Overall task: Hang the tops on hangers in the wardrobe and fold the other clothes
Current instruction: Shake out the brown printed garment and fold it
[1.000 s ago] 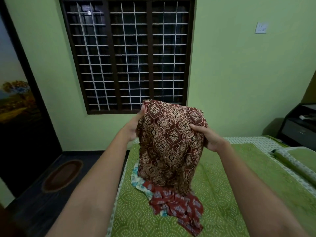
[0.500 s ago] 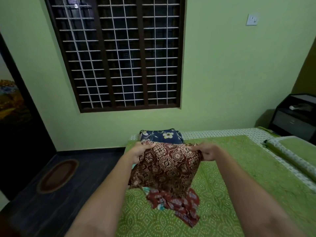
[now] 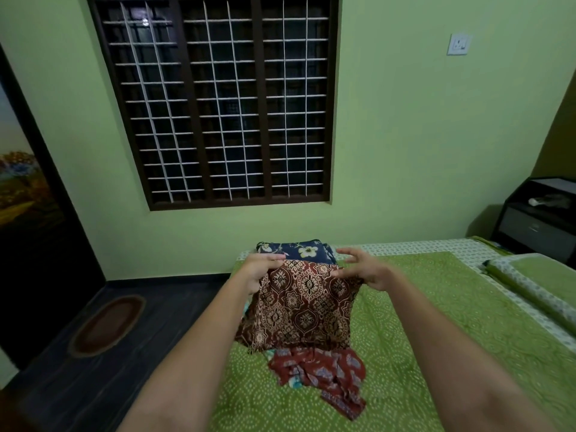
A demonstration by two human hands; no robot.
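A bed (image 3: 436, 307) with a green dotted cover filled the lower right of the head view, its foot end close under a barred window (image 3: 218, 101) in the pale green wall. A green pillow (image 3: 536, 282) lay along the bed's right edge, and a dark bedside cabinet (image 3: 539, 216) stood beyond it in the corner. On the dark floor to the left lay an oval brown mat (image 3: 106, 325). The maroon patterned cloth (image 3: 299, 307), folded into a rough square, was held above the bed cover near its far left corner, its far edge raised and its near edge drooping. Behind it a folded navy floral garment (image 3: 299, 252) rested flat on the bed. Under and in front of the maroon cloth a crumpled red printed garment (image 3: 324, 372) lay in a heap on the cover, with a bit of pale turquoise fabric showing beside it. The left hand (image 3: 260, 269) was closed over the cloth's far left corner, fingers curled on top. The right hand (image 3: 364, 269) pinched the far right corner low down, while its upper fingers were spread loose above the fabric.
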